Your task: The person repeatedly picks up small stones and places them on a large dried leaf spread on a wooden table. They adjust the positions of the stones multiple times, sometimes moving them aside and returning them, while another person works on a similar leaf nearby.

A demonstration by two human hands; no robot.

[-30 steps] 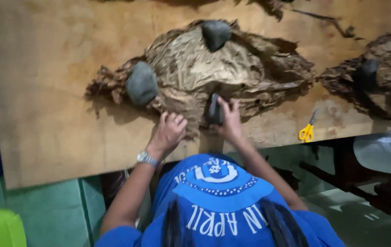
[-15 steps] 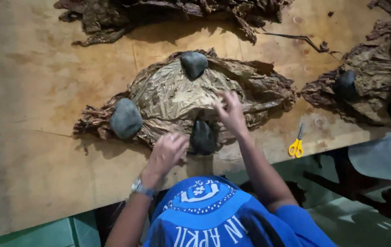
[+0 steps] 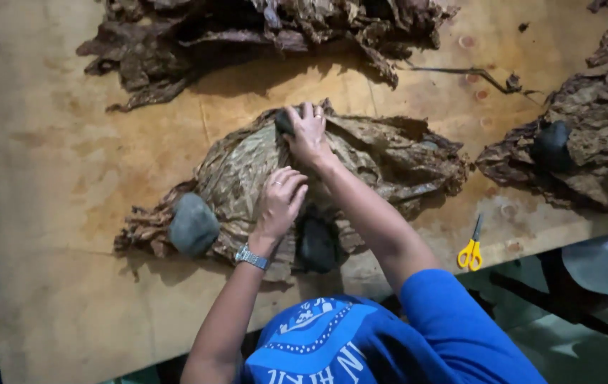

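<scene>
Leaf stack weighted on the near side, far-edge stone in hand.

Landmark: fanned stack of flattened brown dried leaves (image 3: 247,171) mid-bench. Right hand (image 3: 309,135) at stack's far edge, grip curled over a dark grey rounded stone (image 3: 284,122); looks closed on it, though fingers hide most of the stone. Left hand (image 3: 279,201) flat on stack's centre, grip open, pressing leaves, holding nothing. Done, by my read: leaves spread and layered; grey oval stone (image 3: 192,225) sits on stack's left end, black stone (image 3: 317,245) on its near edge. Left: far-edge stone not released; right part of the stack is crumpled. Beyond the stack, loose pile of dark crinkled leaves (image 3: 247,35), unsorted. Right of stack, another weighted leaf heap (image 3: 588,153); yellow-handled scissors (image 3: 471,250) between them, near the worn wooden bench (image 3: 48,142) edge.
</scene>
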